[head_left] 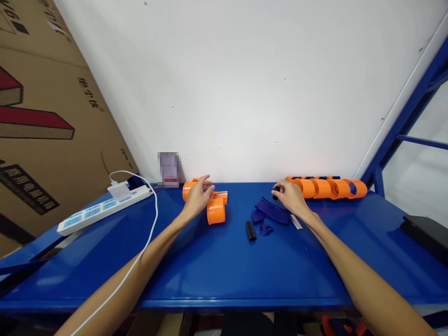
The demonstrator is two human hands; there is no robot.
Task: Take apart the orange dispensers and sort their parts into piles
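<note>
Currently right fingers pinch small black piece; left fingers spread at orange tubular part. Between: curved blue plastic piece. Near left, white cable crosses forearm.

A blue table bears orange parts and blue pieces

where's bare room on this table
Bare: the front stretch of blue table between the forearms, nearer than the black cylinder; also between the power strip and white cable. Crowded: around the blue pieces by the right hand.
</note>
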